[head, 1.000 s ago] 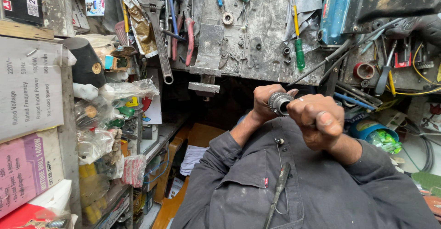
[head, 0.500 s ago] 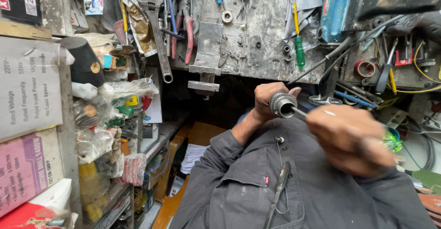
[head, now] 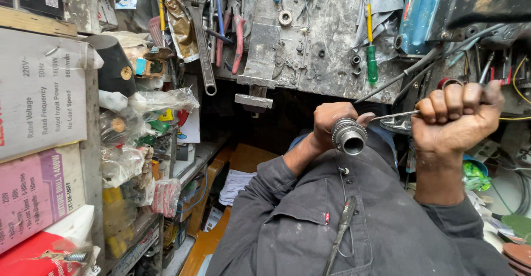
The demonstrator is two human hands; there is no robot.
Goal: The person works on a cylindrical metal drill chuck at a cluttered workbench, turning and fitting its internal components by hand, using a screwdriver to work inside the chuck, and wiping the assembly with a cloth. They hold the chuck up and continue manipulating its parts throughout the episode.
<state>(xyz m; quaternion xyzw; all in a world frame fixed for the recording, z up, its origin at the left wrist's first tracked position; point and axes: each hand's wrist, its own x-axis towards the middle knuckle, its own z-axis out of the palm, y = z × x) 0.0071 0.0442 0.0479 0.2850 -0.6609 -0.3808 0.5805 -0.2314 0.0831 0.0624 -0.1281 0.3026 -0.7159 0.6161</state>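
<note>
The left hand [head: 331, 122] is closed around a round metal chuck [head: 349, 136], whose toothed rim and open bore face the camera; it sits just below the bench edge [head: 310, 90], over the person's grey jacket [head: 354, 226]. The right hand [head: 454, 118] is balled in a fist to the right of the chuck, gripping a thin metal tool [head: 394, 116] whose shaft runs left and ends near the left thumb; whether the tip touches the chuck I cannot tell. Both hands work in the narrow gap under the bench edge. Left of the chuck, shelves [head: 138, 143] crammed with bags and boxes close in, leaving a slim dark opening down to the floor. Above the chuck, a wrench [head: 202, 43], pliers [head: 238, 38] and a green screwdriver [head: 372, 60] hang over the bench edge. Right of the chuck, cables and a blue power tool [head: 423, 13] crowd the fist.
</note>
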